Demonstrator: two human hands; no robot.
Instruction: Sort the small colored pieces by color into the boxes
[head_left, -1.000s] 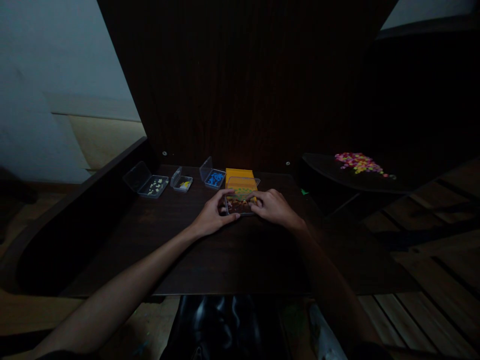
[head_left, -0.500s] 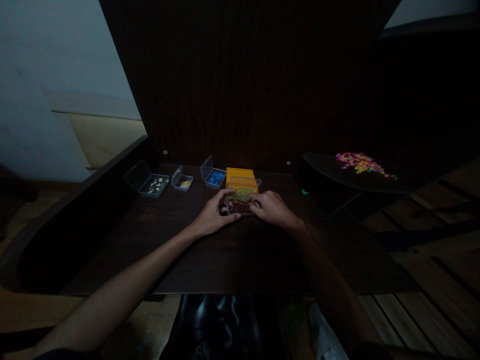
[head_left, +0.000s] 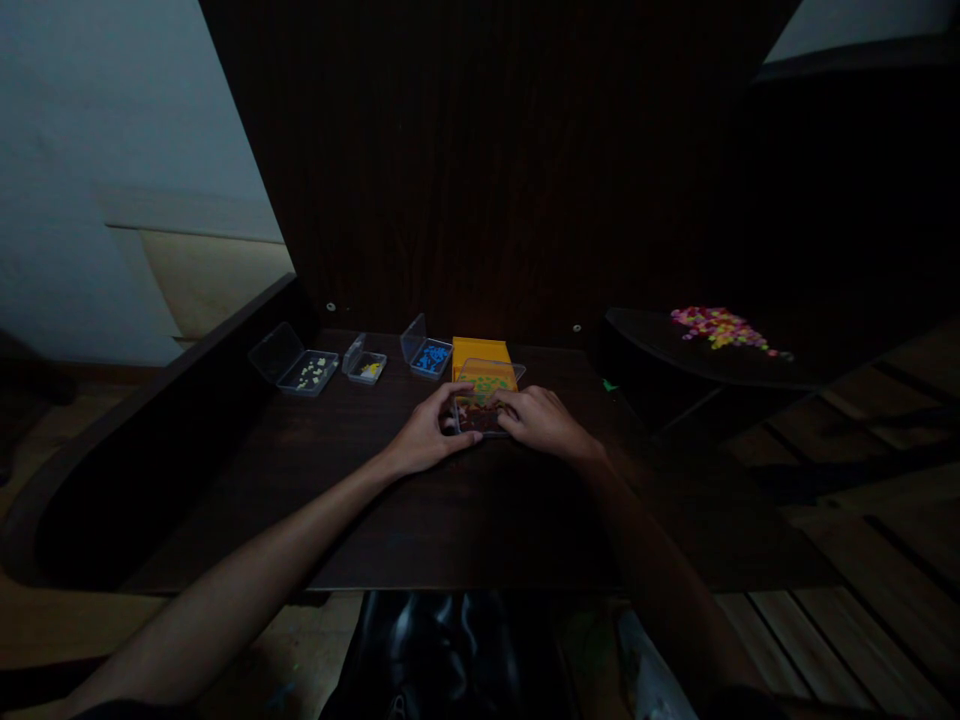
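Note:
A small clear plastic box (head_left: pixel 482 405) with its lid raised stands on the dark wooden table (head_left: pixel 420 520), holding small coloured pieces. My left hand (head_left: pixel 425 435) grips its left side with curled fingers. My right hand (head_left: pixel 541 422) holds its right side, fingers closed at the box's edge. Right behind the clear box sits a yellow box (head_left: pixel 480 352).
Three open clear cases lie at the back left: one with pale pieces (head_left: pixel 304 371), one with yellow pieces (head_left: pixel 367 366), one with blue pieces (head_left: pixel 428 356). A heap of mixed coloured pieces (head_left: pixel 718 327) lies on a dark tray (head_left: pixel 660 350) at right. The scene is dim.
Both hands stay on the clear box; the fingers have shifted slightly and the lid seems tipped a little lower.

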